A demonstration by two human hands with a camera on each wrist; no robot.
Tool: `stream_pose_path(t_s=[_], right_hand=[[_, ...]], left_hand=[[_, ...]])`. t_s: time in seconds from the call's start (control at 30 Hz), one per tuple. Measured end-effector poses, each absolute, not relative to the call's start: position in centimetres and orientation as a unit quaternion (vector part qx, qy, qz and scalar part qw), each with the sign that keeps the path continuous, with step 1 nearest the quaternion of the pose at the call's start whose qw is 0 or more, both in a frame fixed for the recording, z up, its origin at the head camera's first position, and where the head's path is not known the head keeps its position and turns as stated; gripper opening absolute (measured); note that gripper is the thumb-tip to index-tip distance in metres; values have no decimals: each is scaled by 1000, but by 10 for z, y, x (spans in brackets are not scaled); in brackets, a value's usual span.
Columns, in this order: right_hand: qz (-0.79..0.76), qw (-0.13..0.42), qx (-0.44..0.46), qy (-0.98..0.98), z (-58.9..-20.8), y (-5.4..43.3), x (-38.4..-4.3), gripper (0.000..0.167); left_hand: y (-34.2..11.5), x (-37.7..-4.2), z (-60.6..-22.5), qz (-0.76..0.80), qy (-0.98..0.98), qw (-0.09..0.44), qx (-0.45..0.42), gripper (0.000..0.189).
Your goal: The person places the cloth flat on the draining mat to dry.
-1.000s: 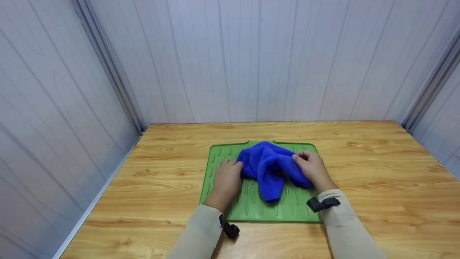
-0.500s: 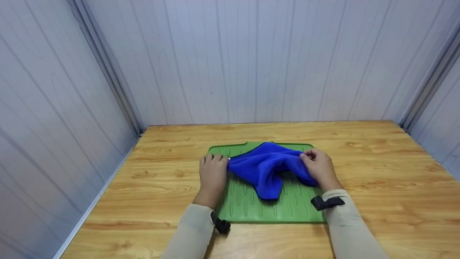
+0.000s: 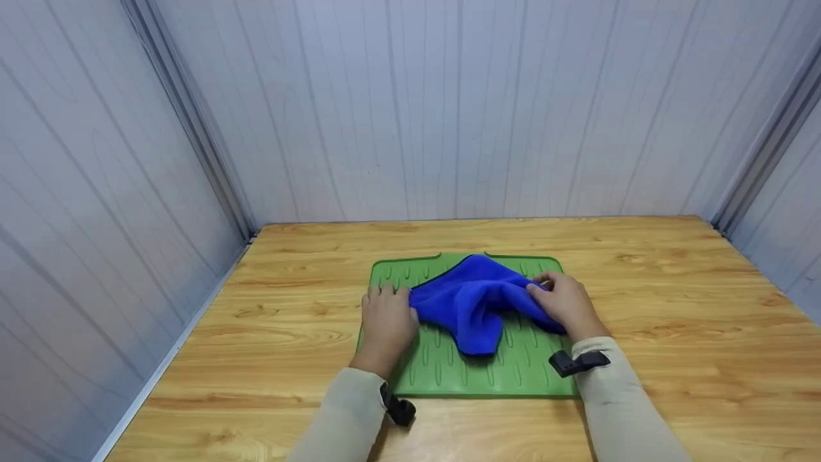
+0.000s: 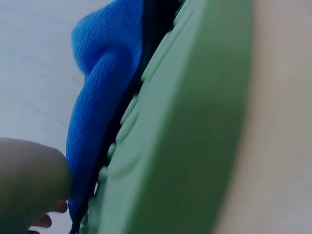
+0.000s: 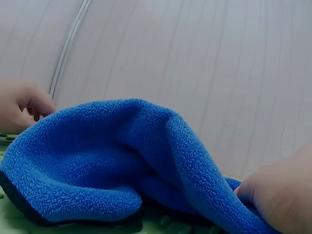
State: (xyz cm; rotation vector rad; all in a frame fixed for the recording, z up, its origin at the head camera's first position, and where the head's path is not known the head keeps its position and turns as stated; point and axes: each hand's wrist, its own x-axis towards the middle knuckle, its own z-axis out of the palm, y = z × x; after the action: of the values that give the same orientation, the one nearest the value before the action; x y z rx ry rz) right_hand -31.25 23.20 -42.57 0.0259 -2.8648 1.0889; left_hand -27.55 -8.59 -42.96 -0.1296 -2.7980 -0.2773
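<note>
A plush blue towel [image 3: 471,308] with a dark bound edge lies rumpled over a green ribbed mat [image 3: 449,378]. Its front corner hangs toward the person, and a raised fold runs across to the right side. At the towel's left corner, my left hand [image 3: 387,324] pinches the fabric near the mat's left edge; the fingertips are partly hidden in the head view. My right hand [image 3: 567,305] grips the right side between thumb and fingers. The right wrist view shows the towel [image 5: 112,161] arched up between both hands.
The mat lies on a wood-grain table [image 3: 288,333]. Pale panelled walls [image 3: 423,115] close off the back and sides. Each sleeved forearm wears a black strapped camera, one being the left camera [image 3: 401,410].
My left hand has moved left, drawing the towel's left corner out flatter, then come slightly back right and nearer. My right hand has shifted only a little, keeping its grip.
</note>
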Motion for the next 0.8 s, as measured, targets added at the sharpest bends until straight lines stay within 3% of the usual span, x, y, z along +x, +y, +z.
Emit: stream_pose_path(t_s=[0.5, 0.8], right_hand=[[351, -15, -35, -936, -415, 238, -303, 54], [413, -25, -15, -910, -419, 235, -297, 51]], left_hand=[[-62, -248, -418, -187, -981, 51, 16, 64], [-49, -252, -430, -276, -957, 83, 18, 54]])
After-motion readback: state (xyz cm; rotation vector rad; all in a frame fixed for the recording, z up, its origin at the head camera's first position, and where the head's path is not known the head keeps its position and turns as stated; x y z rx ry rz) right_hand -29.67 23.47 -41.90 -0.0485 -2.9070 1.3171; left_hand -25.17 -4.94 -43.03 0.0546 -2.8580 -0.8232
